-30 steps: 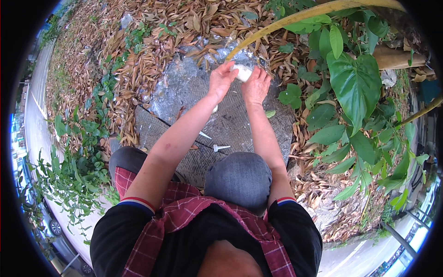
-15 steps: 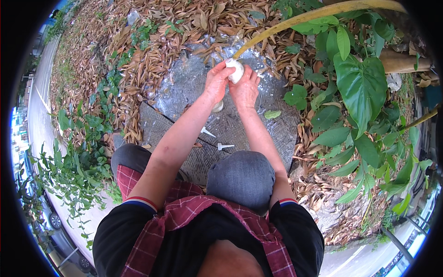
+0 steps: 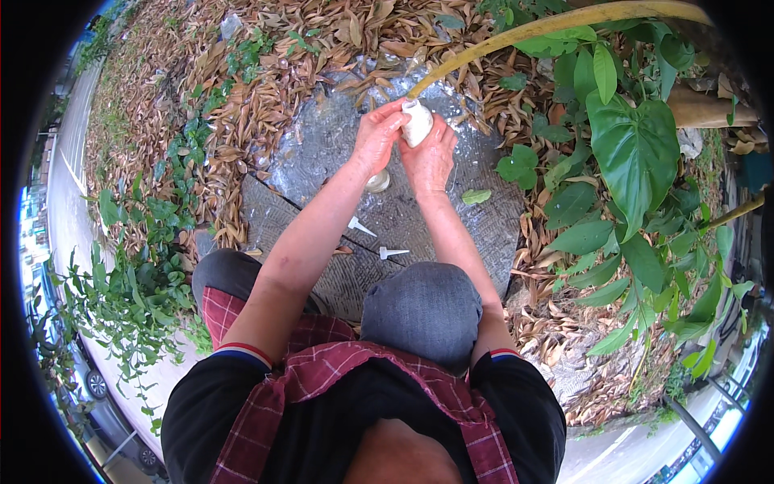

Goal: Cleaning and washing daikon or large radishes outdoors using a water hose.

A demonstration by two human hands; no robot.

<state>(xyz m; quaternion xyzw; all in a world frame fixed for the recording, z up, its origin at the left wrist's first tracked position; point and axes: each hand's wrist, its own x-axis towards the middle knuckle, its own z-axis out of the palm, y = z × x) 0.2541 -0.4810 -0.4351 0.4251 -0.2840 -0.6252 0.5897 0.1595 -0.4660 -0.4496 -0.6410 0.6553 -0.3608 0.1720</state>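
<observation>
A small white bottle (image 3: 417,125) is tilted upright between my hands, its open neck pointing up. My right hand (image 3: 430,158) wraps round its right and lower side. At its left, near the neck, the fingertips of my left hand (image 3: 379,134) are closed against it. Whitish smears show on my fingers. Partly behind my left wrist, a pale round container (image 3: 377,181) stands on the grey slab (image 3: 322,153). Nearer to me lie a white pointed nozzle (image 3: 363,227) and a second white nozzle (image 3: 393,253).
A curved yellow stalk (image 3: 516,34) reaches down from the right and ends just behind the bottle. Leafy green plants (image 3: 633,153) crowd the right side. Dry brown leaves (image 3: 169,89) surround the slab. A loose green leaf (image 3: 476,196) lies right of my right forearm.
The bottle has turned more upright, so its open neck now shows. My left fingers have shifted slightly up along its side. More of the pale container is uncovered.
</observation>
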